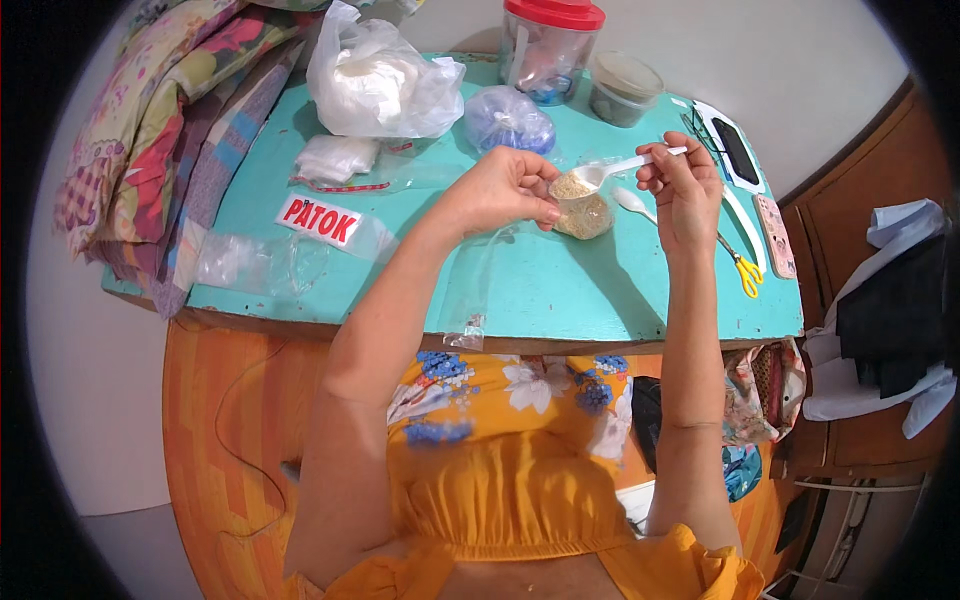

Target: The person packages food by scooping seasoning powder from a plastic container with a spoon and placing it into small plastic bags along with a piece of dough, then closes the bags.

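My right hand (681,180) holds the handle of a white plastic spoon (592,175), whose bowl carries pale brown grains. The spoon bowl is beside the fingers of my left hand (517,187), over a small clear bag of similar grains (583,217). My left fingers are bent close together at the spoon and the bag; what they pinch is partly hidden, perhaps a plastic edge. A second white spoon (628,201) lies just right of the bag. A long clear plastic sleeve (472,289) lies below my left hand, down to the table edge.
On the turquoise table (525,315) stand a white plastic bag (382,82), a tied bag with blue contents (510,124), a red-lidded jar (553,52) and a round tub (625,90). Yellow-handled scissors (748,276), a pink phone case (775,236) and a phone (735,148) lie right. Folded fabrics (172,135) are left.
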Demonstrator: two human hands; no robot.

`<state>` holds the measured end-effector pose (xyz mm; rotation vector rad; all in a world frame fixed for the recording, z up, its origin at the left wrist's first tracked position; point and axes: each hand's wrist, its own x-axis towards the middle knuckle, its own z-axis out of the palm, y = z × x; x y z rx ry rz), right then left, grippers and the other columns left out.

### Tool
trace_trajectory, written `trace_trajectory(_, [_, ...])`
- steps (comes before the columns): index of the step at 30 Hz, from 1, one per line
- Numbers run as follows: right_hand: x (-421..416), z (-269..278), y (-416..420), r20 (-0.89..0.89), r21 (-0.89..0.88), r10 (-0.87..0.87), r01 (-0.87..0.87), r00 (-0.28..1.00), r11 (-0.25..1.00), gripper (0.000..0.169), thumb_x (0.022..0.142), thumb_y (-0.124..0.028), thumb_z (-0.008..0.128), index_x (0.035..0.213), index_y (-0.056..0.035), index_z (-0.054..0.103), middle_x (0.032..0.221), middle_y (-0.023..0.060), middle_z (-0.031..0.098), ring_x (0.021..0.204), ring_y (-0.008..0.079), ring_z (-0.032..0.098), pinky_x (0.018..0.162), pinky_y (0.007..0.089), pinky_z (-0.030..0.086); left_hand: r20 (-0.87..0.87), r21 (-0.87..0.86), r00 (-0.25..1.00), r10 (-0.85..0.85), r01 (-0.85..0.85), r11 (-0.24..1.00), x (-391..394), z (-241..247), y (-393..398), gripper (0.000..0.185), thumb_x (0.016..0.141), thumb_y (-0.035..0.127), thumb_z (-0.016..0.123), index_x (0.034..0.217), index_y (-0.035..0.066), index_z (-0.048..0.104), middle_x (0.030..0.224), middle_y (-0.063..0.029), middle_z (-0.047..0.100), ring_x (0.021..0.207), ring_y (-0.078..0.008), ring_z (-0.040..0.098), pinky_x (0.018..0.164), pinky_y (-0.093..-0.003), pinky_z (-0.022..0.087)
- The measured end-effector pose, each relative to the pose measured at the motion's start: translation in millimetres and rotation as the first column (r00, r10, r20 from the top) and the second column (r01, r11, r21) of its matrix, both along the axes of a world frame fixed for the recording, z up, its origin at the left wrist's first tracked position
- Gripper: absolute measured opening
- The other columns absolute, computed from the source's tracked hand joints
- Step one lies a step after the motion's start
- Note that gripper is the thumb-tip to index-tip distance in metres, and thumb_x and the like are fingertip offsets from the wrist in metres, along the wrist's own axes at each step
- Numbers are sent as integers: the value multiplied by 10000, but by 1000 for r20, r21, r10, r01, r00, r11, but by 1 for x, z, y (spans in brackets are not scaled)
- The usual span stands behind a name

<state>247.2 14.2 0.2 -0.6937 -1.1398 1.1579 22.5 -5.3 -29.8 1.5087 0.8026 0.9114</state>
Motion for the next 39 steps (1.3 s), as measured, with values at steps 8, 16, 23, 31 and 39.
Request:
trace_trajectory(8, [-25,39,-32,341,231,18,-103,940,968,176,831,4,578,1000,32,540,838,118,651,657,131,605,596,237,489,94,-34,995,-18,21,999,1,-1,0,342,703,-14,694,1025,-63,592,814,-99,660,703,-145,633,670,-257,501])
trace_trajectory(16, [-14,54,-35,230,387,-191,90,954,918,184,827,6,587,1001,50,549,827,144,656,637,138,614,586,250,512,91,-31,995,-29,32,999,0,-3,2,330,702,-13,689,1017,-46,596,820,-97,663,696,-146,639,658,-244,496])
trace_trajectory(23, [24,39,-17,-3,311,-262,250,965,917,185,818,5,607,988,41,542,808,157,655,616,146,617,582,254,516,118,-36,993,15,-11,999,-5,5,-1,337,698,24,713,1012,-22,600,803,-76,664,682,-121,637,635,-217,469])
trace_trajectory(31, [15,23,-9,200,273,-268,209,943,939,181,807,6,605,976,47,553,781,126,647,618,140,615,566,252,512,116,-27,992,58,-55,998,-8,7,-2,350,695,54,724,1016,-9,600,777,-62,658,677,-118,635,633,-213,456])
trace_trajectory(39, [-5,3,-5,467,156,-157,94,870,983,183,810,8,558,989,40,537,794,101,632,629,130,604,571,241,487,70,-18,992,109,-108,994,-10,12,-4,339,689,52,721,1000,-10,602,783,-64,658,679,-116,631,627,-221,450])
